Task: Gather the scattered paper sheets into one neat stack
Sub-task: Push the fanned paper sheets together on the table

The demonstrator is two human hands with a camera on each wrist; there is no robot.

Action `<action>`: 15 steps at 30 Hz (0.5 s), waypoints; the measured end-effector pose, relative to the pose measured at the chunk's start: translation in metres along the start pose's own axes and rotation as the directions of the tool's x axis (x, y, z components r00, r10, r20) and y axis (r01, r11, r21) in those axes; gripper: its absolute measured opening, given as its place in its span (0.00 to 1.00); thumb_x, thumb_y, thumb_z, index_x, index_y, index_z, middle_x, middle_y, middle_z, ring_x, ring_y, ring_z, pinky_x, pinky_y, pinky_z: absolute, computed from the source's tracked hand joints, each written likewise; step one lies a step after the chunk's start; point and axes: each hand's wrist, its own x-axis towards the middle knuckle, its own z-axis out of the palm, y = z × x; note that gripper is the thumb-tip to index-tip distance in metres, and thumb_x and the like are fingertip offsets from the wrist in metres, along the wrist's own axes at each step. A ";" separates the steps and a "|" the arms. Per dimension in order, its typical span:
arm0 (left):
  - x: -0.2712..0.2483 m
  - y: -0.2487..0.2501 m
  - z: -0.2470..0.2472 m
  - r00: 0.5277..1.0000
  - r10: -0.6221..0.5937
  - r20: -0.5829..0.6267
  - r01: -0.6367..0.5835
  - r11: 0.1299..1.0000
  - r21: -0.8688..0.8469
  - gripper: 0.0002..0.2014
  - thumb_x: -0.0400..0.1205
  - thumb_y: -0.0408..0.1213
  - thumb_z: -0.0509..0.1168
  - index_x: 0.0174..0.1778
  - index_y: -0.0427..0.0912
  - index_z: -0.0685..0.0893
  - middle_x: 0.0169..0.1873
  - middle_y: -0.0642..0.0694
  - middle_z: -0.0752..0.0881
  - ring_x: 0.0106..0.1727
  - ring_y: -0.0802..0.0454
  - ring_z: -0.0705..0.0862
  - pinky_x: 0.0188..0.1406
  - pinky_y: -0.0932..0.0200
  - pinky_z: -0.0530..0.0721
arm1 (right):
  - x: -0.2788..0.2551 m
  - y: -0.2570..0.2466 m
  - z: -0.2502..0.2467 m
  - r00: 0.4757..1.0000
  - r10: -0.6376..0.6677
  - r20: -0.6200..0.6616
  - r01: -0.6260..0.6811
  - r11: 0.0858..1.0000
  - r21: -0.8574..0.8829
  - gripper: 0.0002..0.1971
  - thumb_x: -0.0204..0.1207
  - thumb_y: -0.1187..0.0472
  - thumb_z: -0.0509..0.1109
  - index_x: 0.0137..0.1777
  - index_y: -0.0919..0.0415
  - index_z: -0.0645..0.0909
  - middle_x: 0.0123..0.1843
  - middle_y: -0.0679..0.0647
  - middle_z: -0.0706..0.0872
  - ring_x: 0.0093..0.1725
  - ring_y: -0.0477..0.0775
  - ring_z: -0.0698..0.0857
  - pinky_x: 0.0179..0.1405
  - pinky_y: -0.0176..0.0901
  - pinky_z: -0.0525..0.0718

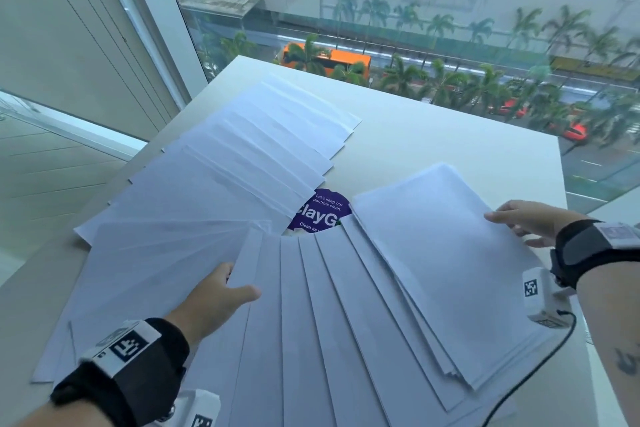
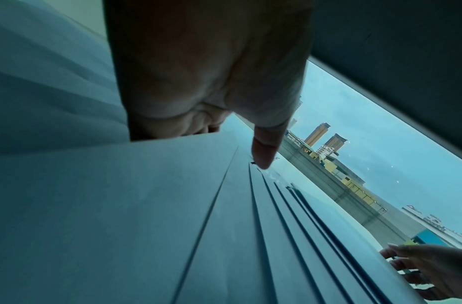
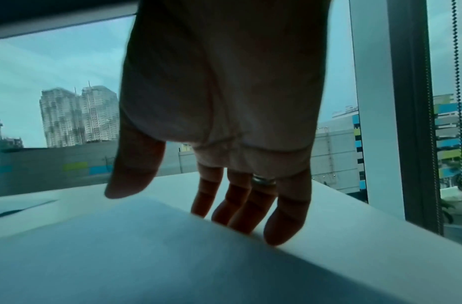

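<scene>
White paper sheets (image 1: 214,191) lie fanned in an arc over the table (image 1: 433,135), from the upper centre of the head view round to the lower middle, partly covering a purple sticker (image 1: 323,210). At the right sits a thicker, roughly gathered pile (image 1: 443,274).

The left hand (image 1: 211,298) pinches the near edge of a fanned sheet, thumb on top and fingers tucked beneath. The right hand (image 1: 530,222) has straight fingers against the pile's far edge, gripping nothing.

The sheets look light, limp and slippery. They should slide together easily but will likely buckle if lifted singly, so they are best swept flat and squared by the edges.
</scene>
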 end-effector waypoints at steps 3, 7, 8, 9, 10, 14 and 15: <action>-0.003 -0.003 0.001 0.999 -0.008 0.048 0.010 1.000 -0.028 0.29 0.62 0.47 0.68 0.60 0.44 0.75 0.52 0.51 0.84 0.52 0.53 0.84 0.42 0.60 0.79 | -0.008 -0.001 0.012 0.990 -0.065 -0.125 0.060 0.997 -0.043 0.18 0.76 0.51 0.69 0.57 0.66 0.78 0.53 0.60 0.79 0.49 0.58 0.75 0.59 0.56 0.75; -0.006 -0.006 0.002 0.998 0.012 0.059 -0.009 0.999 -0.051 0.31 0.63 0.47 0.67 0.63 0.45 0.73 0.54 0.52 0.83 0.55 0.53 0.83 0.44 0.60 0.78 | -0.030 -0.005 0.036 0.998 -0.069 -0.003 0.069 0.997 0.029 0.11 0.77 0.55 0.67 0.49 0.63 0.76 0.47 0.59 0.77 0.44 0.57 0.75 0.46 0.47 0.71; -0.007 -0.007 0.002 0.998 0.018 0.062 -0.015 0.999 -0.049 0.30 0.64 0.46 0.68 0.64 0.45 0.73 0.54 0.52 0.83 0.55 0.53 0.82 0.45 0.59 0.78 | -0.034 -0.005 0.044 0.997 -0.078 -0.010 0.078 0.996 0.043 0.13 0.76 0.55 0.68 0.54 0.64 0.77 0.49 0.60 0.77 0.47 0.57 0.76 0.48 0.47 0.72; -0.009 -0.008 0.001 0.998 0.018 0.067 -0.015 0.999 -0.048 0.29 0.66 0.45 0.69 0.64 0.45 0.73 0.54 0.52 0.83 0.55 0.52 0.82 0.47 0.57 0.79 | -0.038 -0.005 0.051 0.994 -0.096 -0.050 0.099 0.994 0.045 0.18 0.75 0.54 0.69 0.60 0.64 0.76 0.55 0.61 0.78 0.51 0.59 0.77 0.52 0.49 0.74; -0.010 -0.008 0.001 0.997 0.018 0.073 -0.015 0.999 -0.049 0.28 0.67 0.45 0.69 0.64 0.45 0.73 0.55 0.51 0.83 0.56 0.51 0.82 0.52 0.54 0.80 | -0.044 -0.005 0.058 0.991 -0.110 -0.079 0.114 0.992 0.051 0.21 0.75 0.55 0.70 0.64 0.64 0.74 0.60 0.63 0.78 0.56 0.61 0.77 0.57 0.52 0.76; -0.015 -0.010 -0.002 0.994 0.030 0.109 -0.022 0.996 -0.081 0.32 0.66 0.44 0.68 0.68 0.46 0.72 0.59 0.48 0.83 0.60 0.46 0.82 0.64 0.46 0.80 | -0.075 -0.009 0.092 0.992 -0.126 -0.020 0.128 0.977 0.171 0.25 0.76 0.58 0.70 0.70 0.64 0.70 0.66 0.64 0.75 0.61 0.62 0.77 0.59 0.52 0.74; -0.016 -0.011 -0.003 0.992 0.036 0.124 -0.026 0.996 -0.086 0.31 0.69 0.41 0.69 0.70 0.46 0.71 0.60 0.47 0.83 0.61 0.46 0.82 0.63 0.48 0.79 | -0.082 -0.009 0.100 0.988 -0.141 -0.068 0.151 0.975 0.164 0.27 0.75 0.57 0.71 0.72 0.65 0.70 0.67 0.64 0.74 0.62 0.62 0.76 0.59 0.51 0.74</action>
